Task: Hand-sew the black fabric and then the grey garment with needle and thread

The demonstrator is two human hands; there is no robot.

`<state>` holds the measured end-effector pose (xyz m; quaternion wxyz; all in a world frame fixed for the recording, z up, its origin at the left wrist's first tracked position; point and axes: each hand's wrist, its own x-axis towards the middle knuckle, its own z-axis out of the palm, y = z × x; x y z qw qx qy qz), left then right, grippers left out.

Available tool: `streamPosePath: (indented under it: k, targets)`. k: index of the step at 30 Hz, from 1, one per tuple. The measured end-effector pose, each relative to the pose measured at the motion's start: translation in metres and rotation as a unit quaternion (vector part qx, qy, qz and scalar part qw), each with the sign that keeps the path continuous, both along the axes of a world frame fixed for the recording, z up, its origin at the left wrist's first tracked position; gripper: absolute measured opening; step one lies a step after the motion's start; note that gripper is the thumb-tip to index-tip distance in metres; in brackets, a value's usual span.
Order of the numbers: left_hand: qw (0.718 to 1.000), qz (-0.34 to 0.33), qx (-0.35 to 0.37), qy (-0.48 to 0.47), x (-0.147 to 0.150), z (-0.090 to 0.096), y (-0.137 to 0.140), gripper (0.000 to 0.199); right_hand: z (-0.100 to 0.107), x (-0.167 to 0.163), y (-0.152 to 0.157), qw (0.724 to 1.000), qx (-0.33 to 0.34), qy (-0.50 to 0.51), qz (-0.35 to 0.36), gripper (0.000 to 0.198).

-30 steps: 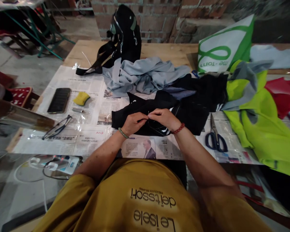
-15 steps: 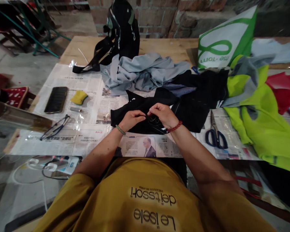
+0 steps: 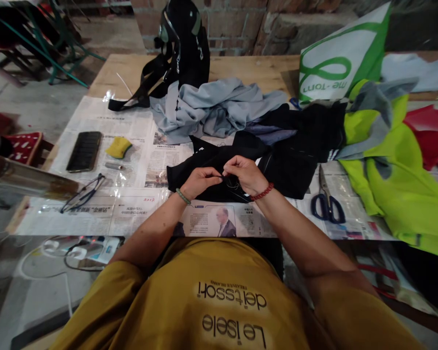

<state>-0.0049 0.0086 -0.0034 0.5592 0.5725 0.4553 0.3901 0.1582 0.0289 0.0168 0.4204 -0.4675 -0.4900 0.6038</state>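
A black garment (image 3: pixel 288 172) lies crumpled in front of me. Above its near part, my left hand (image 3: pixel 200 182) has thumb and forefinger pinched together on a bit of the dark cloth. My right hand (image 3: pixel 246 174) is almost touching it, fingertips also pinched. Whatever sits between those fingertips is too small to make out. Thin pale loops of thread (image 3: pixel 233 184) show against the cloth just below the right fingers. Blue-handled scissors (image 3: pixel 327 201) rest to the right of the garment, blades pointing away from me.
Newspaper under clear plastic covers the wooden table (image 3: pixel 120 63). Left lie a phone (image 3: pixel 84 151), a yellow sponge (image 3: pixel 118 147), a small grey spool (image 3: pixel 114 166), glasses (image 3: pixel 83 192) and a bottle (image 3: pixel 32 175). Behind are grey cloth (image 3: pixel 219 107) and a black bag (image 3: pixel 190 43); right, a yellow-green garment (image 3: pixel 394 155).
Both hands keep nearly the same place, with the fingertips a touch closer together. The garment and the things around it have not visibly moved.
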Motion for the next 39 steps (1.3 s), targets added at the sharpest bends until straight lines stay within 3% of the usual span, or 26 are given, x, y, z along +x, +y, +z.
streamPosePath:
  k: [5,11,14,19,22,28,32,39]
  targets:
    - [1.0,0.002,0.01,0.004,-0.004,0.003,0.0,0.014,-0.008,-0.009,0.004,0.999,-0.042,0.021,-0.023,0.023]
    - [0.996,-0.086,-0.021,0.025,-0.002,0.003,-0.004,0.007,-0.001,0.006,0.017,0.997,-0.021,0.013,-0.079,0.025]
    - [0.996,-0.082,-0.031,0.017,-0.002,0.0,0.001,0.008,0.009,0.013,0.017,0.999,-0.012,0.014,-0.036,0.026]
    - [0.997,-0.068,-0.034,0.0,-0.005,-0.004,0.006,0.015,0.021,0.013,0.017,0.992,-0.071,0.088,0.057,0.029]
    - [0.998,-0.044,-0.043,-0.012,-0.007,-0.005,0.005,0.016,0.025,0.013,0.029,0.991,-0.082,0.097,0.032,0.025]
    - [0.994,-0.024,-0.091,-0.056,-0.007,-0.005,0.004,0.014,0.037,0.02,0.063,0.992,0.061,0.078,-0.082,0.027]
    - [0.991,-0.024,-0.112,-0.073,-0.007,-0.005,0.004,0.013,0.056,0.026,0.084,0.976,0.157,0.04,-0.144,0.013]
    - [0.989,-0.027,-0.125,-0.074,-0.007,-0.004,0.003,0.017,0.087,0.042,0.107,0.947,0.282,-0.011,-0.152,0.015]
